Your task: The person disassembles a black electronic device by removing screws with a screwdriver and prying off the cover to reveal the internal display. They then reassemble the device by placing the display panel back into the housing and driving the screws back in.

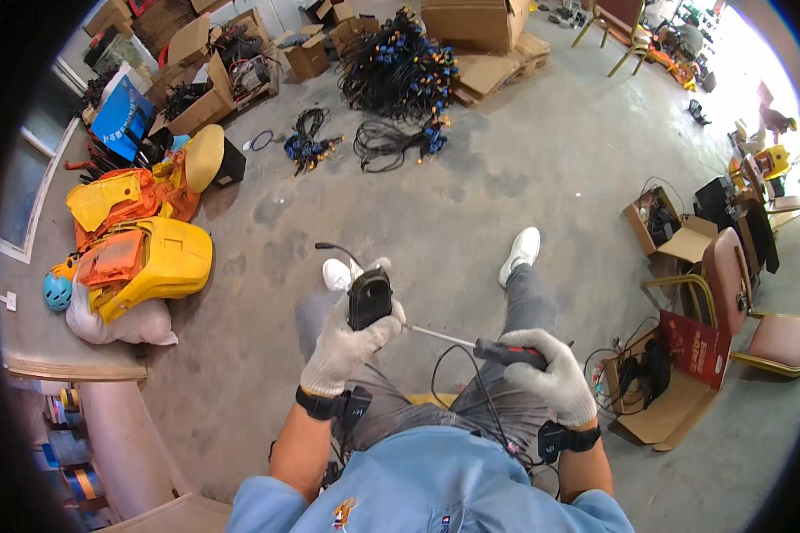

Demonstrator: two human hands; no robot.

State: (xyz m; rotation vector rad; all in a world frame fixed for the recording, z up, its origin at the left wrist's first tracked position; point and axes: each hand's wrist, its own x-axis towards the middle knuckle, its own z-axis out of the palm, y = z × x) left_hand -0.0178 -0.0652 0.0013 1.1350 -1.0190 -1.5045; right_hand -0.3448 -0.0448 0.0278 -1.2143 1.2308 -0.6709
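Observation:
In white knitted gloves, both hands work in front of my lap. My left hand (pixel 342 346) is closed round a small black oval device (pixel 370 299), held upright, with a short black cable stub (pixel 333 246) sticking out beyond it. A screwdriver (pixel 509 354) with a black and red handle lies in my right hand (pixel 553 373), fingers wrapped about the handle. Its long metal shaft points left, and the tip ends close to my left fingers; whether it touches the device I cannot tell. A thin black cable (pixel 484 391) loops down over my lap.
An open cardboard box (pixel 667 417) with black parts stands at my right, near a chair (pixel 724 275). Yellow plastic shells (pixel 164 262) are piled at the left. Bundled black cables with blue connectors (pixel 396 67) lie ahead on the floor, beside stacked cardboard (pixel 476 27).

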